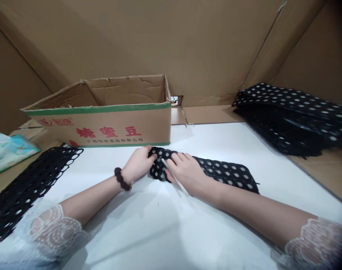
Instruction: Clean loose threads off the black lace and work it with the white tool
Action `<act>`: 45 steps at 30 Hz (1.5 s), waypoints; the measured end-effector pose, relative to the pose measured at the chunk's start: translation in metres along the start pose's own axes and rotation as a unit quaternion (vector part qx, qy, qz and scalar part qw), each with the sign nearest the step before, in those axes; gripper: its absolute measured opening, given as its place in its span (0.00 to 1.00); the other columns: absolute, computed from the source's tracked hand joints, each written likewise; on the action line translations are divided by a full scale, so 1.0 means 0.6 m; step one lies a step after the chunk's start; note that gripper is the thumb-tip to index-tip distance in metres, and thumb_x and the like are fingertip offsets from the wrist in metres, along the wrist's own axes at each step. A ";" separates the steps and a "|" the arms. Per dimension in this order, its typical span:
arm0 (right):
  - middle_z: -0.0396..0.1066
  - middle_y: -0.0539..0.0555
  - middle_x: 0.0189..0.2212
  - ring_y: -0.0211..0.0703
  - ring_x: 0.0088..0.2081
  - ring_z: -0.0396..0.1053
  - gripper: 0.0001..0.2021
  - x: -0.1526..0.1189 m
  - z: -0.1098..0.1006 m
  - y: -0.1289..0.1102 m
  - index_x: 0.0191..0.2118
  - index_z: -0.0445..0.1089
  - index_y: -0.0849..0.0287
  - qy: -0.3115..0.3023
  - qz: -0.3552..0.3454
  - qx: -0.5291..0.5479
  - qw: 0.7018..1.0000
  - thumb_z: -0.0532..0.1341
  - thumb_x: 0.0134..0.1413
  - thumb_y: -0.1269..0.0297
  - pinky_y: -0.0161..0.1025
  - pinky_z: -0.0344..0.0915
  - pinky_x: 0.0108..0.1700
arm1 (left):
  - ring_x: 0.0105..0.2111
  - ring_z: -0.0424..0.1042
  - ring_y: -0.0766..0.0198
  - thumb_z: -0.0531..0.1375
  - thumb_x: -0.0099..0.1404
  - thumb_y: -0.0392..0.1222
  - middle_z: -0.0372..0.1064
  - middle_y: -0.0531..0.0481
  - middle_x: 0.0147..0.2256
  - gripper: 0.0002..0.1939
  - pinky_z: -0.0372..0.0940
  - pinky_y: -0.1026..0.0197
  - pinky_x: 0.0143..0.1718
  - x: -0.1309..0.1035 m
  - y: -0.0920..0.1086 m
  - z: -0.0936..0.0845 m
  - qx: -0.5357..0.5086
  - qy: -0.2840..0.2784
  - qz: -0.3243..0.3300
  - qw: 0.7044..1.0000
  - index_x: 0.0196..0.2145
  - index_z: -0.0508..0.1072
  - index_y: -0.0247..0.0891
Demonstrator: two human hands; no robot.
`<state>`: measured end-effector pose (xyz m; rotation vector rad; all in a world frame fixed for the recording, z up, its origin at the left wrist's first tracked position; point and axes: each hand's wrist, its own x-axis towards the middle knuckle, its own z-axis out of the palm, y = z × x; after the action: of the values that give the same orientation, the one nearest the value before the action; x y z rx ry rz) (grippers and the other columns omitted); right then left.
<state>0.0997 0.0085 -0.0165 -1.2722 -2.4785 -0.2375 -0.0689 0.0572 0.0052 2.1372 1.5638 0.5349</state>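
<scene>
Apparently to steady it, the left hand (139, 163) pinches the left end of the dotted strip (229, 172), flat on the table (137, 225) near the box (109, 125); the right hand (187, 172) grips a stick (176, 178) pen-like over it.

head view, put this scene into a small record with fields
left hand: thumb on the left end of a black strip with rows of pale round dots
right hand: holds a slim white pen-like stick over the strip
behind: open brown cardboard box with green edges
far left: black sheet with round holes
surface: white tabletop
</scene>
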 end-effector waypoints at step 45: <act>0.56 0.46 0.26 0.35 0.28 0.57 0.05 -0.001 -0.013 -0.007 0.34 0.53 0.56 0.010 0.213 0.473 0.855 0.50 0.49 0.68 0.34 0.55 0.31 | 0.19 0.65 0.65 0.49 0.59 0.45 0.65 0.51 0.24 0.12 0.58 0.64 0.18 -0.002 -0.011 -0.028 -0.106 -0.200 -0.036 0.974 0.38 0.60 0.37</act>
<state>0.0986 0.0031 -0.0095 -1.2410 -1.7545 0.9518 -0.0833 0.0598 0.0155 1.8775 1.2908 0.2163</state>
